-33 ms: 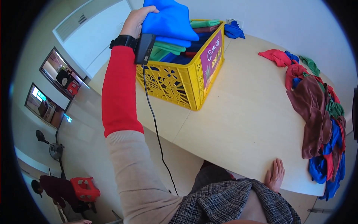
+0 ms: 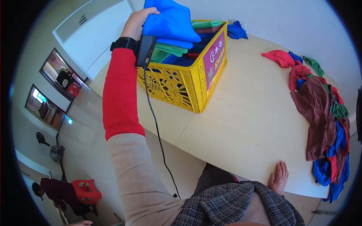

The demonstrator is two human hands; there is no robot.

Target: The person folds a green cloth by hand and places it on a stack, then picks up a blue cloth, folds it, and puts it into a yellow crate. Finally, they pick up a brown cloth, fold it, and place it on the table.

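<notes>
My left hand (image 2: 140,22) grips a folded blue cloth (image 2: 171,22) by its near left edge, above the left end of a yellow plastic crate (image 2: 169,84). The thumb lies over the fabric; the other fingers are partly hidden. Below it in the crate lie folded green cloths (image 2: 160,52) and blue ones, with another green cloth (image 2: 207,24) and a brown cloth (image 2: 207,30) at the far end. My right hand (image 2: 279,177) rests flat on the table's near edge, fingers stretched out, holding nothing.
On the pale table (image 2: 233,113), a loose heap of brown, red, blue and green cloths (image 2: 313,113) lines the right edge. A crumpled blue cloth (image 2: 236,31) lies behind the crate. A black cable (image 2: 155,120) hangs from my left wrist. At lower left, a person (image 2: 62,194) is beside a red stool (image 2: 86,190).
</notes>
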